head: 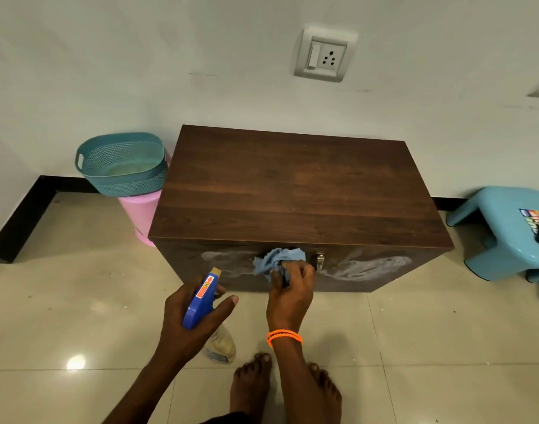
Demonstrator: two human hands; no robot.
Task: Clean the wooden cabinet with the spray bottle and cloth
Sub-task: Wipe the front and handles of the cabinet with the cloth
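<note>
Bare feet: two bare feet (262, 390) on the glossy beige tiled floor (430, 347), nearest my head camera; any spray run-off on these tiles looks to me like a slip hazard
Left hand: my left hand (194, 313) is wrapped round the blue-headed spray bottle with the clear body (202, 298); nozzle aimed toward the cabinet front, thumb sticking out to the side; the grip sits high on the head, so I judge the bottle could twist or drop
Right hand: my right hand (291, 286), with the orange beaded bracelet (284, 336) at the wrist, is closed on the crumpled light-blue cloth (277, 260); cloth pressed against the front face, just under the top edge
Cabinet: dark brown wooden cabinet (295, 185) stands against the white wall, between the teal basket on a pink bin (124, 163) and the pale blue plastic stool (507, 228); whitish smears show on the front either side of the cloth
Metal latch: small metal latch (320, 261) just right of the cloth; I reckon the fabric could snag on it in a sideways wipe
Residue: smears may dry into streaks if left unwiped
</note>
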